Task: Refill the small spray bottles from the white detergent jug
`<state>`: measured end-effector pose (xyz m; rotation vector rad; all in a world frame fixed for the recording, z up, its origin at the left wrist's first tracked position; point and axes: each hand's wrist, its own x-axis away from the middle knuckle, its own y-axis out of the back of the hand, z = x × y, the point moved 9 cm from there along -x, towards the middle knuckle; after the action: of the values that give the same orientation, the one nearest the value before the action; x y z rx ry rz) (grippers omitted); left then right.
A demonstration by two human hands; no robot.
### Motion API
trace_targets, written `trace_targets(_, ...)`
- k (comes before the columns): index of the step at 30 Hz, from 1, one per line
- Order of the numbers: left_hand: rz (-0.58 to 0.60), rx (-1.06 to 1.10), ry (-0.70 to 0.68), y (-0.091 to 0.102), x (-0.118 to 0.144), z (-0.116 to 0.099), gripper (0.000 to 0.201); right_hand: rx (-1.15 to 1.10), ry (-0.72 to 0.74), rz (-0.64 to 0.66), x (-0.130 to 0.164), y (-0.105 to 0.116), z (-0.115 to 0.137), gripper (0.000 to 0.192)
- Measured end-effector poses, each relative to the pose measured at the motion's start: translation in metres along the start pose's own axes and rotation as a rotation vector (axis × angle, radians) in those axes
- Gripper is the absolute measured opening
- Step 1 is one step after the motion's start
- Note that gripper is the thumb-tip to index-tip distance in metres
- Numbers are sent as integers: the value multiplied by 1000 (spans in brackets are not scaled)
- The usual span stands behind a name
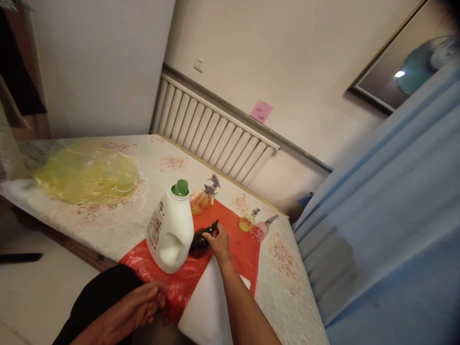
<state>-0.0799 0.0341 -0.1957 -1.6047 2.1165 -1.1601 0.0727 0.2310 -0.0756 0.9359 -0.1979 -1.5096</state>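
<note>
My right hand (220,242) grips a dark spray bottle (199,244) by its neck, just under the spray head, with thumb and fingers closed round it. The bottle stands on a red plastic sheet (246,249). Touching or close beside it on the left is a large white jug (168,239) with a green pouring spout (180,187) at its uncapped mouth. My left hand (138,306) hangs low near the sheet's front edge, fingers loosely bent and nothing visible in them. Under my right forearm lies a smooth white object (208,306), its kind unclear.
Behind the jug stands an orange spray bottle (201,203). Yellow (247,222) and pink (259,232) spray bottles are at the sheet's right edge. A yellow plastic bag (86,172) covers the left of the flowered tablecloth (283,282). A blue curtain (388,215) borders the right.
</note>
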Motion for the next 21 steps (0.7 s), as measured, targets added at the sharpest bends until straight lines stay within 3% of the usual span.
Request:
trace_targets(5,7,9,11,2,-2,4,19,-13,38,47,0,-1,0,11)
trace_targets(10,5,5,10,3,-4,4,20,20,12,-1,1,-3,-4,15)
trace_targets(17,-10,-6,-2,3,-4,2,19,22,-16,46,13,-11,-9,53)
trace_targets(21,-16,-15,19,7,-5,8,22,-6,-28,92,24,-20,-8,63)
